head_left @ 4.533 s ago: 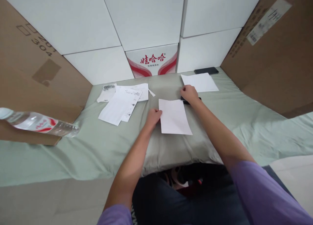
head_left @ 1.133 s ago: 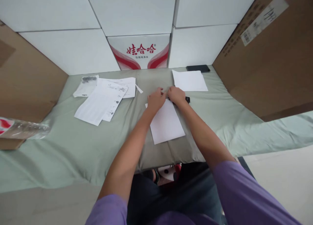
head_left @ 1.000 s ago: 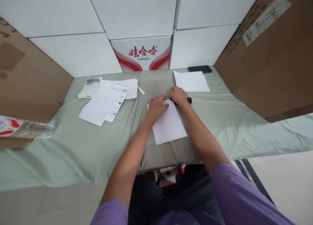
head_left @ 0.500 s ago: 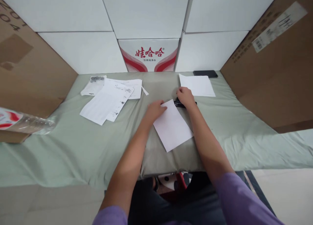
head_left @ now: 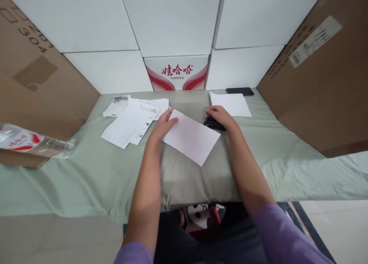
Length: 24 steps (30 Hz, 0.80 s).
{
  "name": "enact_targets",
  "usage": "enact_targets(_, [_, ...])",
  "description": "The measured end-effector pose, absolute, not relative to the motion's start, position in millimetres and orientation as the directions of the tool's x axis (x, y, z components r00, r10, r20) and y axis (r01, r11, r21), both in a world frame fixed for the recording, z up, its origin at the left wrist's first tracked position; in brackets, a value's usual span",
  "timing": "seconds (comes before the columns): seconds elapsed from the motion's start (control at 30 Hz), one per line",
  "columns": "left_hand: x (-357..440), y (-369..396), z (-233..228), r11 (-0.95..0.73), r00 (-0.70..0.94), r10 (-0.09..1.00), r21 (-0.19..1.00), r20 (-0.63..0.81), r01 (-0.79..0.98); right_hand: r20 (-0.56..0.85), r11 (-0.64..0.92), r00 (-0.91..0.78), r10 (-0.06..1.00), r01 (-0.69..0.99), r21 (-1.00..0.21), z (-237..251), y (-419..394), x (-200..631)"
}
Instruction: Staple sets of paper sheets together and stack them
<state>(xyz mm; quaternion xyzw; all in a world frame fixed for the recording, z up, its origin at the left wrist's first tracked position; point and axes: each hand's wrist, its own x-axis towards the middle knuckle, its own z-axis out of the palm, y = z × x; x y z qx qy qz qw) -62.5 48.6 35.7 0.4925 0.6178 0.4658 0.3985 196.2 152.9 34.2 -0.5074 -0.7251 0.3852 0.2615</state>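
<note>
White blank sheet (head_left: 191, 137) is lying skewed on the grey-green pillow (head_left: 198, 179), its 10 o'clock corner being pinched by the left hand (head_left: 161, 125), with bare cloth lying open toward 6 o'clock. Right hand (head_left: 219, 115) is resting curled, fingers down, on one small black stapler (head_left: 212, 124) just off the sheet's 2 o'clock edge. Counting: one flat white stack (head_left: 230, 104) at 1 o'clock, one dark phone (head_left: 239, 91) beyond it, several printed sheets (head_left: 130, 121) overlapping at 10 o'clock, one clear plastic bottle (head_left: 31, 143) at 9 o'clock.
</note>
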Motion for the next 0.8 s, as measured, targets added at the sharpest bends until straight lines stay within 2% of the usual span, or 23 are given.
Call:
enact_targets(0.1, [-67, 50, 35, 0.018, -0.346, 0.936, 0.976, 0.059, 0.216, -0.005, 0.195, -0.366, 0.931, 0.508, -0.839, 32, 155, 199])
enact_targets(0.27, [-70, 53, 33, -0.114, -0.389, 0.901, 0.97, 0.191, 0.214, 0.052, 0.274, -0.408, 0.912, 0.508, -0.817, 40, 155, 196])
enact_targets(0.37, [-72, 57, 33, -0.149, -0.533, 0.817, 0.973, 0.22, 0.174, 0.089, 0.313, -0.444, 0.892, 0.463, -0.829, 55, 147, 192])
enact_targets(0.43, [-76, 61, 30, -0.207, -0.651, 0.729, 0.975, 0.211, 0.085, 0.055, 0.282, -0.475, 0.878, 0.422, -0.861, 66, 138, 189])
enact_targets(0.5, [-83, 67, 25, -0.287, -0.724, 0.666, 0.958, 0.181, -0.024, -0.024, 0.206, -0.562, 0.827, 0.343, -0.917, 76, 129, 187])
enact_targets(0.57, [-89, 73, 17, -0.346, -0.759, 0.635, 0.931, 0.143, -0.114, -0.091, 0.126, -0.688, 0.72, 0.259, -0.958, 82, 122, 183])
enact_targets(0.63, [-93, 79, 8, -0.383, -0.788, 0.609, 0.905, 0.095, -0.187, -0.121, 0.091, -0.773, 0.623, 0.225, -0.97, 82, 118, 179])
enact_targets(0.67, [-94, 82, 4, -0.408, -0.8, 0.595, 0.886, 0.075, -0.22, -0.122, 0.089, -0.781, 0.613, 0.223, -0.971, 80, 117, 176])
enact_targets(0.7, [-93, 84, -1, -0.442, -0.811, 0.582, 0.861, 0.062, -0.251, -0.113, 0.096, -0.76, 0.64, 0.224, -0.97, 77, 118, 174])
enact_targets(0.8, [-85, 86, -13, -0.523, -0.796, 0.602, 0.786, 0.067, -0.33, -0.012, 0.129, -0.574, 0.819, 0.204, -0.97, 68, 125, 172])
